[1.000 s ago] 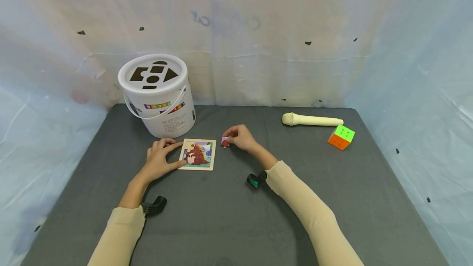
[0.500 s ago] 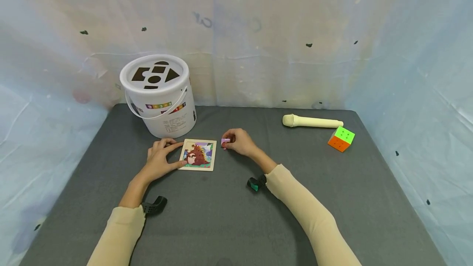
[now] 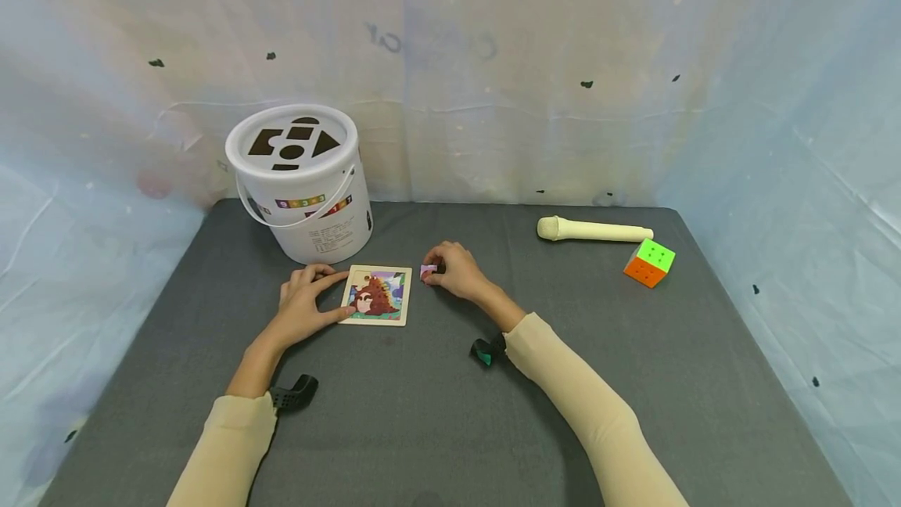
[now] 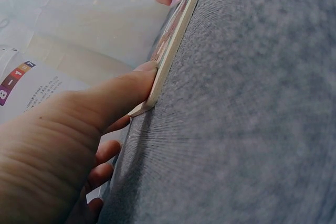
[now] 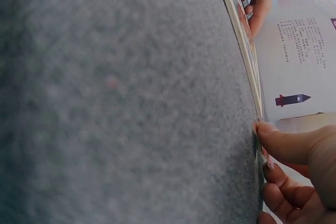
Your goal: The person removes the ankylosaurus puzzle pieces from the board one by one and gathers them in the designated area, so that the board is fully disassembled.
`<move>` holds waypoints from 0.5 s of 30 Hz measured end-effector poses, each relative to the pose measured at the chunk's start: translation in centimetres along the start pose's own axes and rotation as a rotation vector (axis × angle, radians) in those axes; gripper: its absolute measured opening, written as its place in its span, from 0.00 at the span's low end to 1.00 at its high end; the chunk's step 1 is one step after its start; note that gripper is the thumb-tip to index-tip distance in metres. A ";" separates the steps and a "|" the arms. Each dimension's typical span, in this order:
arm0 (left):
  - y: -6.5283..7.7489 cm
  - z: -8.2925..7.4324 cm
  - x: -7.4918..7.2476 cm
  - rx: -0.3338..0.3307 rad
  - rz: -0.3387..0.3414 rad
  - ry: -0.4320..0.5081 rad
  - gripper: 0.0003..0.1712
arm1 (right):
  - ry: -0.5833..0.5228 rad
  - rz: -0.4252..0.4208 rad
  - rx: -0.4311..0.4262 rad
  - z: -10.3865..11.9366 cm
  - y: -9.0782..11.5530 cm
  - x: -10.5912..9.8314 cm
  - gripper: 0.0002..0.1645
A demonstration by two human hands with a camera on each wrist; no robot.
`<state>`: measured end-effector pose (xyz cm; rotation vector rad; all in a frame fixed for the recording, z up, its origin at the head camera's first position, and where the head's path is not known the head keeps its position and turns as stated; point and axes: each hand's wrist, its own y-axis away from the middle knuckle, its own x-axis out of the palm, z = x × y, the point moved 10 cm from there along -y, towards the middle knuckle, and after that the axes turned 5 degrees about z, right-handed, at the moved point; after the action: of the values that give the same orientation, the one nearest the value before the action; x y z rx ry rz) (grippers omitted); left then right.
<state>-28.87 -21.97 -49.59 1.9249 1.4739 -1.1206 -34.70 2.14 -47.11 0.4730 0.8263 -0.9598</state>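
A square jigsaw puzzle board [image 3: 377, 321] with a pale wooden rim lies on the table, its picture showing a dark red spiky-backed character. My left hand [image 3: 301, 305] rests at its left side. The straight thumb presses on the rim in the left wrist view, and the extended forefinger touches near the far left corner. Just right of the board, my right hand [image 3: 459, 271] pinches a small purple and red puzzle piece [image 3: 428, 271] between thumb and fingers. In the right wrist view the piece [image 5: 266, 156] appears edge-on, partly hidden by the fingertips.
A white lidded bucket [image 3: 320, 210] with shape-cut holes and a handle stands behind my left hand. Toward the back right lie a cream toy microphone [image 3: 598, 230] and a green and orange puzzle cube [image 3: 651, 263]. Plastic sheeting [image 3: 450, 84] hangs around the grey table [image 3: 394, 429].
My right hand has shifted slightly toward me, and its fingers now cover more of the puzzle piece. The left hand and the board stay in place.
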 end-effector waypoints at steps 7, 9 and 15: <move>0.1 0.1 0.0 -0.003 0.007 0.001 0.42 | 0.022 0.009 -0.009 0.0 -0.1 0.1 0.15; 0.1 0.1 0.0 -0.002 0.006 0.001 0.42 | 0.027 0.013 -0.006 -0.1 -0.1 0.2 0.15; 0.0 0.1 0.0 -0.005 0.007 -0.004 0.42 | 0.036 0.018 -0.006 -0.1 -0.2 0.1 0.15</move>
<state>-28.93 -22.02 -49.68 1.9220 1.4657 -1.1152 -34.85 2.04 -47.23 0.4924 0.8558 -0.9343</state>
